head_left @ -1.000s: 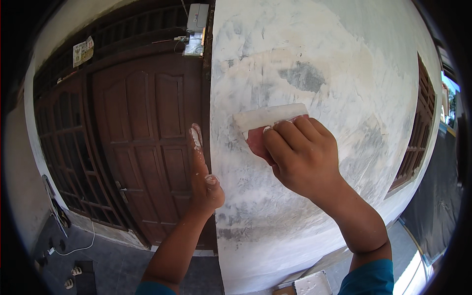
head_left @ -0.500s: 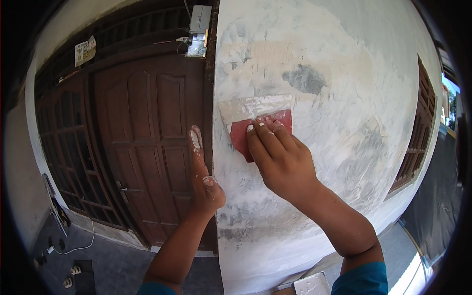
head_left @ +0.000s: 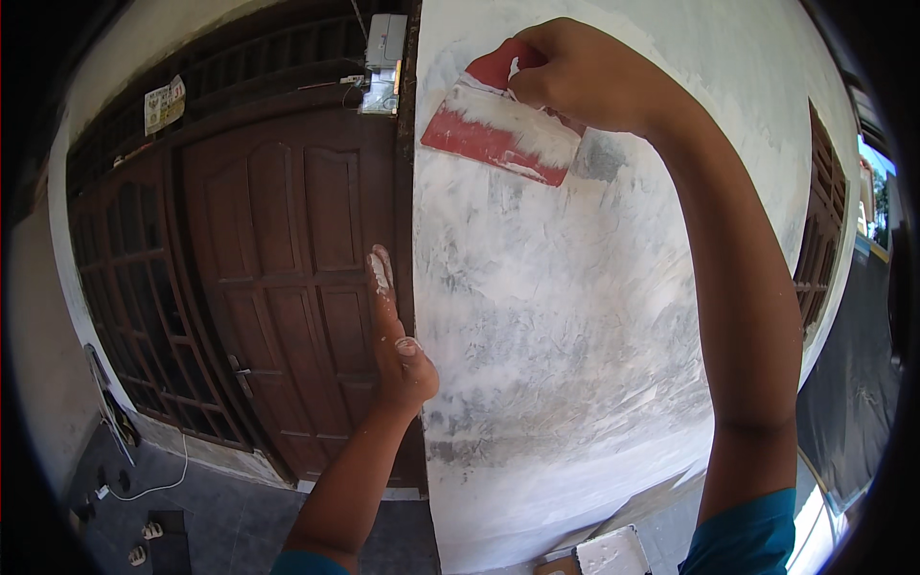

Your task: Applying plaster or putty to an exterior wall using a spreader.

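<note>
My right hand [head_left: 589, 77] is raised high against the pale plastered wall [head_left: 565, 326] and grips a red scraper [head_left: 503, 129] smeared with white putty, its blade edge tilted down to the right. My left hand [head_left: 398, 345] rests flat on the brown door frame edge [head_left: 407, 240] beside the wall, fingers together and pointing up, white putty on the fingertips. It holds nothing. A grey unfilled patch [head_left: 602, 158] shows just right of the blade.
Dark brown wooden doors [head_left: 278, 278] fill the left. A small grey box [head_left: 383, 43] with wires hangs above them. A white cable and sandals [head_left: 144, 537] lie on the grey floor. A brown window frame [head_left: 815, 259] stands at the right. A putty-covered board [head_left: 609, 554] sits below.
My right hand has swept the scraper upward along the wall from mid-height to near the top. The left hand has stayed on the door frame.
</note>
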### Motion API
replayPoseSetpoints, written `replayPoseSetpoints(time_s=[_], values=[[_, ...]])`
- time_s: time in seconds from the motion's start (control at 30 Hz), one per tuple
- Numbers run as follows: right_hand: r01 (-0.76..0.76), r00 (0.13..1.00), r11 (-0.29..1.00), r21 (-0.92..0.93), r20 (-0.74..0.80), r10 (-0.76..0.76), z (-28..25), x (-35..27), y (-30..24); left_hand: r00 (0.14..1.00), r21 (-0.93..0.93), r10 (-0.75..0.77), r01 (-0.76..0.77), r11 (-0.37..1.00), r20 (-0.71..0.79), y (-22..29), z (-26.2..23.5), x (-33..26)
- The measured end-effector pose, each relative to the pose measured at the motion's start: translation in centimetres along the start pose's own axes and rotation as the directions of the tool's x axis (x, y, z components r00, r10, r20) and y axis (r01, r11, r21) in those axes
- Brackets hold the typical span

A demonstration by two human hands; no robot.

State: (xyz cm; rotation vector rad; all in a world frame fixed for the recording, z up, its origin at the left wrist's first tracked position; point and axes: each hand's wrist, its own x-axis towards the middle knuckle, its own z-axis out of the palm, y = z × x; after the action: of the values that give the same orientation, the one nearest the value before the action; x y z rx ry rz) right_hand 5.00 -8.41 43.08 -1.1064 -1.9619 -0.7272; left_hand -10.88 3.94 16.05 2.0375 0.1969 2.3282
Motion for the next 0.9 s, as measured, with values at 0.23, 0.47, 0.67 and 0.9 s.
replayPoseSetpoints(time_s=[0.23, 0.47, 0.67, 0.9], values=[[0.175, 0.981, 0.958, -0.229, -0.039, -0.189, -0.3, 0.7, -0.5, 1.000, 0.042, -0.004, 0.003, 0.999, 0.009, 1.3, -0.3, 0.4], [-0.193, 0.981, 0.922, -0.336, -0.059, 0.184, -3.6, 1.1, -4.7, 0.999, 0.054, -0.038, 0.037, 0.998, 0.023, 2.2, -0.4, 0.8], [-0.252, 0.950, 0.936, -0.244, -0.248, 0.191, -4.9, -1.5, -6.3, 0.999, 0.042, -0.025, 0.024, 0.999, 0.022, 2.0, -0.2, 0.7], [-0.211, 0.970, 0.832, -0.513, -0.215, 0.114, -2.1, -3.0, -6.8, 0.999, 0.058, -0.046, 0.045, 0.997, 0.016, 1.7, -0.1, 0.5]])
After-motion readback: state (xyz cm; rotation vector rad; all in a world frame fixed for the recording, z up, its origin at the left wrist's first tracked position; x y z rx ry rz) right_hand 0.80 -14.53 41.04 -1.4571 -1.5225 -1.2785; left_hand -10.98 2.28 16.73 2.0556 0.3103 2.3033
